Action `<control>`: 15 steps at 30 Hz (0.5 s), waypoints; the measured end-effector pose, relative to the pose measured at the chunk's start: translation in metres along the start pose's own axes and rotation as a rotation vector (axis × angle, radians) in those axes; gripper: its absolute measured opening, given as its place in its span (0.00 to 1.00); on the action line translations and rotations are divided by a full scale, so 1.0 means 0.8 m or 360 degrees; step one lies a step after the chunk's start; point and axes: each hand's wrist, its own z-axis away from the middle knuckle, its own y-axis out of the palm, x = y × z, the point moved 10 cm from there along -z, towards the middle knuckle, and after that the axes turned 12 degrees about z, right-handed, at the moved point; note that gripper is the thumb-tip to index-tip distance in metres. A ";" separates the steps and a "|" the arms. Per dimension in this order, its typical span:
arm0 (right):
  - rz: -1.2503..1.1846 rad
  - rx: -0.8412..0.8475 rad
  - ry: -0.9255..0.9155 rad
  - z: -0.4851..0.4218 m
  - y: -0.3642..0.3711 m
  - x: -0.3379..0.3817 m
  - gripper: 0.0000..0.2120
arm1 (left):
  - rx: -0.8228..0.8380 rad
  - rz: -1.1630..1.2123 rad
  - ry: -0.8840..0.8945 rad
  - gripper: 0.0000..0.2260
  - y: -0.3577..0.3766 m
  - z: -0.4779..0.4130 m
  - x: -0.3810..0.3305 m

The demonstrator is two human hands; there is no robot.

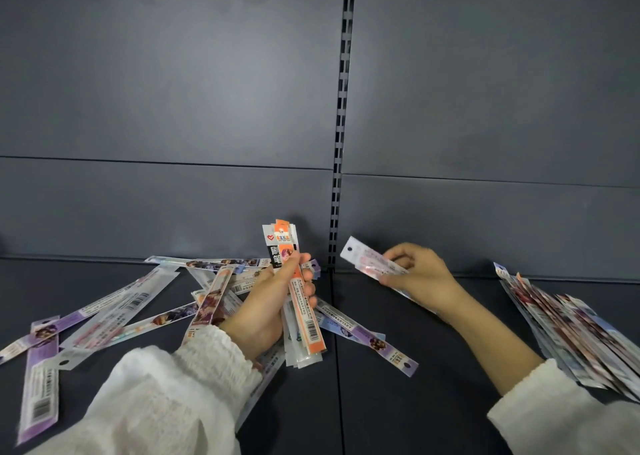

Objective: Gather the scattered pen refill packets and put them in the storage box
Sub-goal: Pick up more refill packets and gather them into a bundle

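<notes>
My left hand (273,302) grips an upright bundle of refill packets (304,319), an orange one in front, above the dark shelf. To the right, my right hand (420,272) pinches a single pale pink packet (367,258), held slanted just above the shelf. Several long purple and white packets (114,310) lie scattered across the shelf at left and under my left hand. One purple packet (367,335) lies between my two arms. A fanned stack of packets (581,336) rests at the right edge. No storage box is in view.
The dark grey shelf (398,402) meets a grey back panel (173,108), with a slotted upright rail (341,142) running down the middle. A seam splits the shelf below the rail. White sleeves cover both forearms.
</notes>
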 end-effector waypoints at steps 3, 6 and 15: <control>-0.0734 0.0140 0.0046 0.011 -0.003 0.024 0.12 | 0.0023 -0.0071 0.0004 0.11 0.003 0.001 0.001; -0.1211 0.0367 0.0049 0.027 0.012 0.054 0.11 | 0.0069 -0.0119 -0.0008 0.11 0.009 0.002 0.005; -0.0997 0.0363 0.0141 0.056 0.068 0.070 0.15 | 0.0243 -0.0245 -0.0030 0.13 0.035 0.015 0.012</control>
